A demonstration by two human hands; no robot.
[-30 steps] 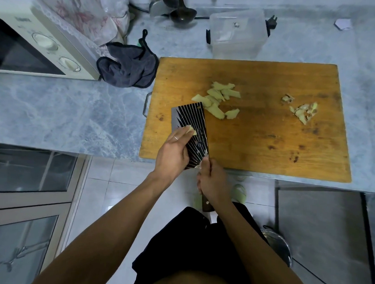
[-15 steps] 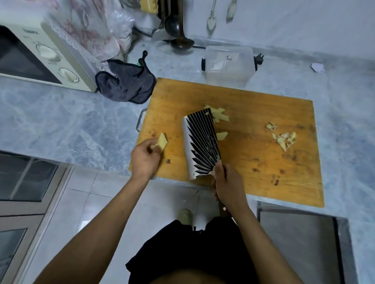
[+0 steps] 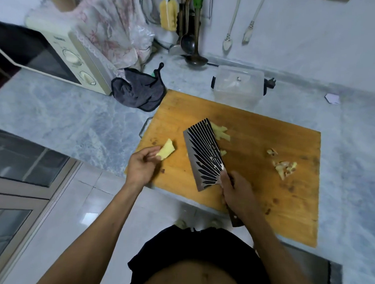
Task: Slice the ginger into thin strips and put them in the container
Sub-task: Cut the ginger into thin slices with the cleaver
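Note:
A wooden cutting board [image 3: 257, 145] lies on the grey marble counter. My left hand [image 3: 141, 166] pinches a yellow ginger slice [image 3: 166, 150] over the board's left edge. My right hand [image 3: 238, 192] grips the handle of a wide cleaver [image 3: 204, 155], whose striped blade lies tilted across the board's middle. A pile of ginger slices [image 3: 220, 132] shows beyond the blade, partly hidden by it. Ginger peel scraps [image 3: 283, 166] lie on the board's right side. A clear plastic container [image 3: 238, 85] stands just behind the board.
A cream microwave [image 3: 63, 57] sits at the back left, with a dark cloth [image 3: 139, 90] beside it. Ladles and utensils [image 3: 193, 45] hang on the back wall. A sink edge [image 3: 335, 277] lies at the lower right. White floor tiles and a glass cabinet door are on the left.
My left hand took a ginger slice off the cleaver blade and carried it left to the board's edge. The cleaver swung toward the ginger pile. The camera tilted up.

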